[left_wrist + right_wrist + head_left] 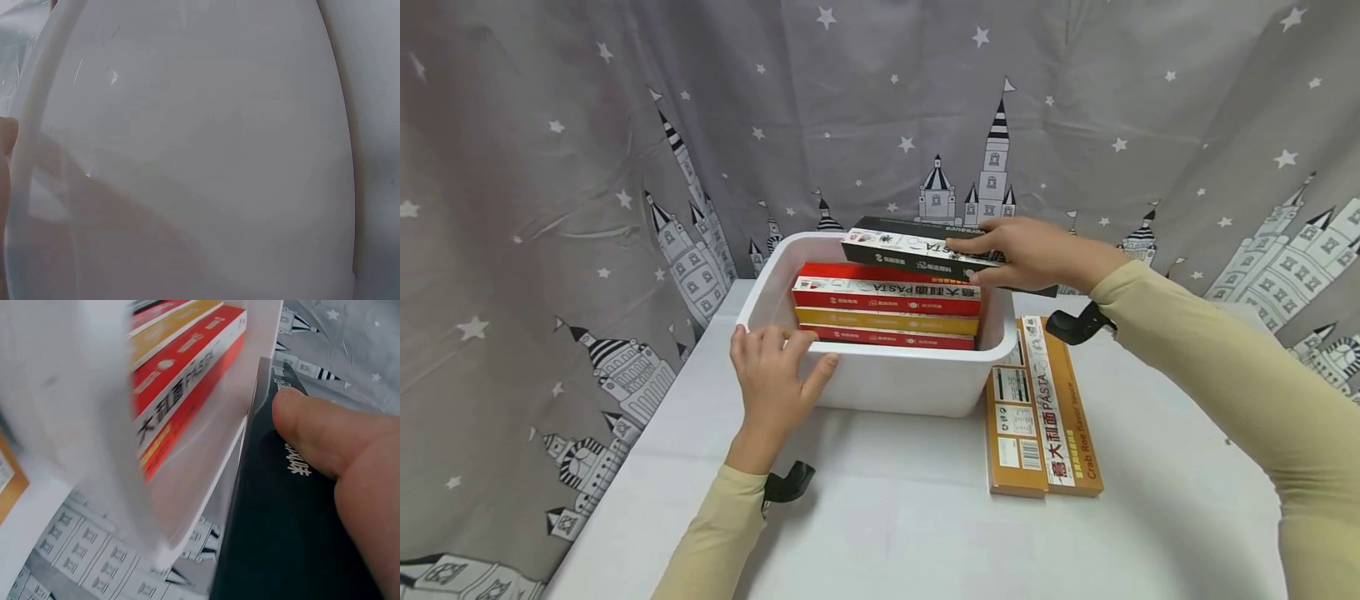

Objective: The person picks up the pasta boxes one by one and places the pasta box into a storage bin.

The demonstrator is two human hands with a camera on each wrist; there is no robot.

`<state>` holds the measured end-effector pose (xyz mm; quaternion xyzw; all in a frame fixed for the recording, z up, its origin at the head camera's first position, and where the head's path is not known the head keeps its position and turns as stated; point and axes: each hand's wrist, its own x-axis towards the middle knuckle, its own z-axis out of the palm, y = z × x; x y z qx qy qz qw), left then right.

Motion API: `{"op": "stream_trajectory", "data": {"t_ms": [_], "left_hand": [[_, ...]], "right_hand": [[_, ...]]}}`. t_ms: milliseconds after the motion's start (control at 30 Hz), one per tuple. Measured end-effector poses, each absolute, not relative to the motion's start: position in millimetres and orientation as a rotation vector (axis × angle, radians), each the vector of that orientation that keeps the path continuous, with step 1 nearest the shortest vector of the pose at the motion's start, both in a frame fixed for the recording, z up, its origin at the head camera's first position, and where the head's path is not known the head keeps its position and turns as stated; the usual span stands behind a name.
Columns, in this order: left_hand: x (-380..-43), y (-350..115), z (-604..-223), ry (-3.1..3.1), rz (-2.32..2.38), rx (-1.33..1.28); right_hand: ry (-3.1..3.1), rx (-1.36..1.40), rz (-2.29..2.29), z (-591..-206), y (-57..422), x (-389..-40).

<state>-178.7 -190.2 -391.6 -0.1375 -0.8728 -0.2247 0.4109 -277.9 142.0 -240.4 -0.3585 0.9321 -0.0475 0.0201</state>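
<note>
A black pasta box [895,260] is held in my right hand [1037,254], tilted above the back right rim of a white plastic bin [895,383]. In the right wrist view, the thumb [306,425] presses on the black box's side near its edge. My left hand [775,383] grips the bin's front left rim, fingers over the top and thumb on the outer side. Inside the bin stand a red pasta box [865,302] with a white band, a mustard-yellow box [887,321] and another red box [887,337] nearest the front wall.
Two orange pasta boxes [1060,417] lie side by side on the white table [895,517], just right of the bin. A grey curtain [880,108] printed with castles and stars hangs behind and to the left.
</note>
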Motion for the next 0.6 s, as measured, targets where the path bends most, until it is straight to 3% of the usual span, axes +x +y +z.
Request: {"op": "stream_trajectory", "data": {"t_ms": [600], "left_hand": [[-177.6, -190.9, -391.1, -2.187, -0.558, -0.346]], "right_hand": [[2.738, -1.242, -0.133, -245.6, 72.5, -300.4]]}}
